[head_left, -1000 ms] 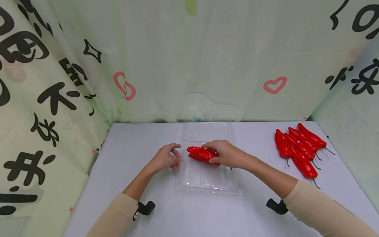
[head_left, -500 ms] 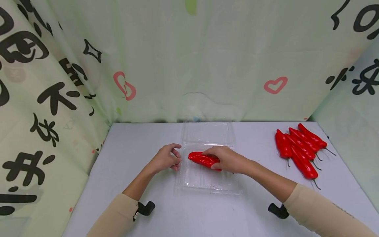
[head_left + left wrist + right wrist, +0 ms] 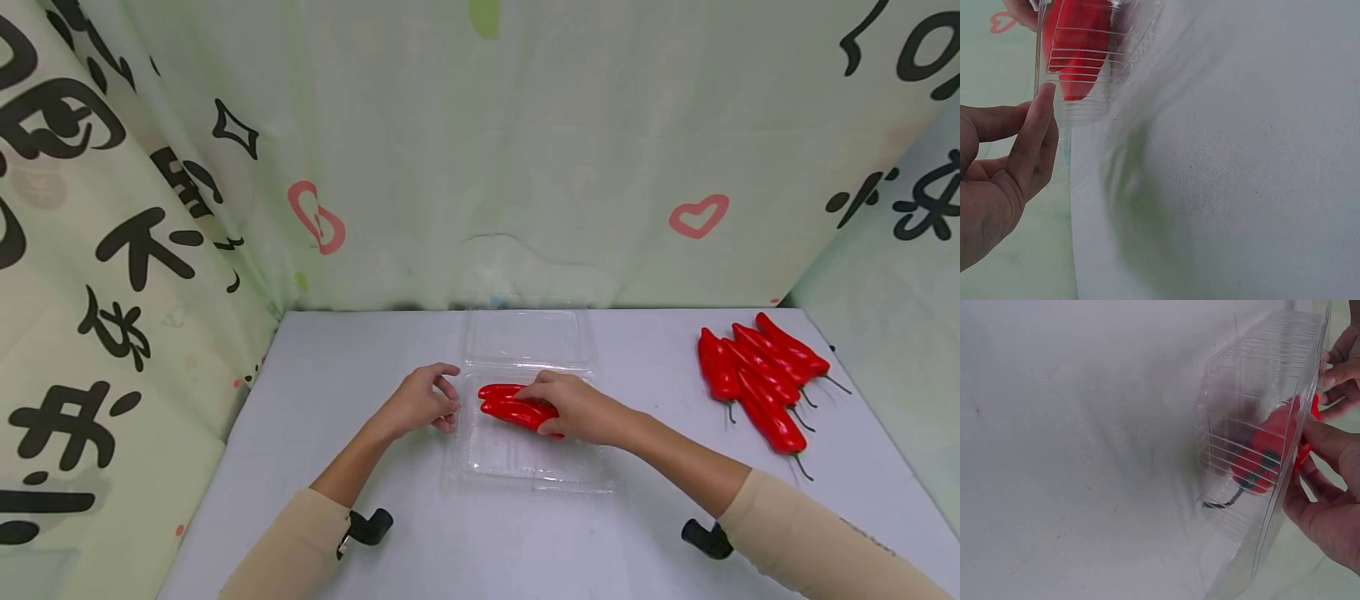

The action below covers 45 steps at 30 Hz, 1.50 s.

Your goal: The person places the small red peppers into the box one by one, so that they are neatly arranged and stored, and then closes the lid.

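Note:
A clear plastic clamshell box (image 3: 502, 458) stands with its lid (image 3: 525, 337) folded back toward the curtain. Two red chili peppers show in its tray; the rear pepper (image 3: 495, 390) lies partly behind the front pepper (image 3: 510, 411). My right hand (image 3: 581, 408) holds the front one by its stem end, thumb on the near side. In the right wrist view, a pepper with a dark stem (image 3: 1266, 440) is seen through the tray wall. At the tray's left edge is my left hand (image 3: 427, 400), its fingers loosely bent; a fingertip appears to touch the rim in the left wrist view.
Several more red peppers (image 3: 757, 383) lie grouped at the right of the white table (image 3: 337, 350), stems toward me. A printed curtain (image 3: 480, 167) rises along the back and left side.
My right hand has moved slightly toward me and right with its pepper, and the rear pepper shows again behind it. The left hand has stayed in place.

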Tool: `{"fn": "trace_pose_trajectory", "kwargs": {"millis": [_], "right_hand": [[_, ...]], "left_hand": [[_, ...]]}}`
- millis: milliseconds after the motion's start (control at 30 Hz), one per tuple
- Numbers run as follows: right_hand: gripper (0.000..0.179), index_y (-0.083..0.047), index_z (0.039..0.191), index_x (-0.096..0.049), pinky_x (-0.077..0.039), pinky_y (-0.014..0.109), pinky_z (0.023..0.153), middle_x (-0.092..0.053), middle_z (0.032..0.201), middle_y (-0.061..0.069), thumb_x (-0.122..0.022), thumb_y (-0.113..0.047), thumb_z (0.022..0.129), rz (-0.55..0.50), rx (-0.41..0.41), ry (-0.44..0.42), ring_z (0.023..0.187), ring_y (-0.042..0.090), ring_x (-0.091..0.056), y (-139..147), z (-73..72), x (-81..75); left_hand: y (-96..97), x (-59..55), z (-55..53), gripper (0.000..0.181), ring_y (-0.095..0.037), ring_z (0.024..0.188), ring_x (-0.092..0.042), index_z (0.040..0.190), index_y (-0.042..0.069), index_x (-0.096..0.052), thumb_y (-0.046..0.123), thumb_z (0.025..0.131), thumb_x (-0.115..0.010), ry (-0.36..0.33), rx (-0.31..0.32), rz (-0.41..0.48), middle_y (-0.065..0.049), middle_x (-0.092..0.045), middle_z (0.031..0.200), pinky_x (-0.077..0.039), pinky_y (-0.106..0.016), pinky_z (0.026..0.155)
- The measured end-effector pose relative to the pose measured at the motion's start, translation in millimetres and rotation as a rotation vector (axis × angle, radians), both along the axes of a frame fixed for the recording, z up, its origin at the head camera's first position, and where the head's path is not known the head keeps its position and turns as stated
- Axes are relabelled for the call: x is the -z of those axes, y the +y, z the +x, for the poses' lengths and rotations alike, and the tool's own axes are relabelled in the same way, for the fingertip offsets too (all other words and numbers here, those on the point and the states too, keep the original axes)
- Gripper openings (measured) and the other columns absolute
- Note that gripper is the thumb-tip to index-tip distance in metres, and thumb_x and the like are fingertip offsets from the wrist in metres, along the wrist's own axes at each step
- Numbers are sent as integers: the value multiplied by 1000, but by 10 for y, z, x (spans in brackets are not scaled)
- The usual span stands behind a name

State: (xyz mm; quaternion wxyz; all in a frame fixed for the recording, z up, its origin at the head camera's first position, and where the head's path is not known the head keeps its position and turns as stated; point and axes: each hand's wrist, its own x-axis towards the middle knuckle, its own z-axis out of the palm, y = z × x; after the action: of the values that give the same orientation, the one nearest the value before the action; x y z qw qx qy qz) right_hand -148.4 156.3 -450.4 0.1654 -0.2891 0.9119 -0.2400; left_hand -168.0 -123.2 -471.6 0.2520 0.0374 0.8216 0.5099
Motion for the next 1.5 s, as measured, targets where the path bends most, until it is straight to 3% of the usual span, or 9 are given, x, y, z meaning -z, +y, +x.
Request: {"fn": "trace_pose_trajectory", "kwargs": {"millis": [667,1500], "right_hand": [[49,-10,128,-71,-57,20,73,-63,112,5,-87,-11,81,16,32,29,100,18,-58,-45,28,110],[44,-12,118,-69,-62,29,80,-64,109,4,-90,-13,79,62,79,127,101,17,-60,-90,101,194]], "left_hand": [[7,-30,19,57,-19,62,-67,147,1,-48,-3,94,-68,3,-6,17,-14,-61,103,-64,-30,63],[-1,15,1,56,-19,63,-68,147,2,-49,-3,95,-68,5,-1,16,-14,-62,103,-64,-30,63]]}}
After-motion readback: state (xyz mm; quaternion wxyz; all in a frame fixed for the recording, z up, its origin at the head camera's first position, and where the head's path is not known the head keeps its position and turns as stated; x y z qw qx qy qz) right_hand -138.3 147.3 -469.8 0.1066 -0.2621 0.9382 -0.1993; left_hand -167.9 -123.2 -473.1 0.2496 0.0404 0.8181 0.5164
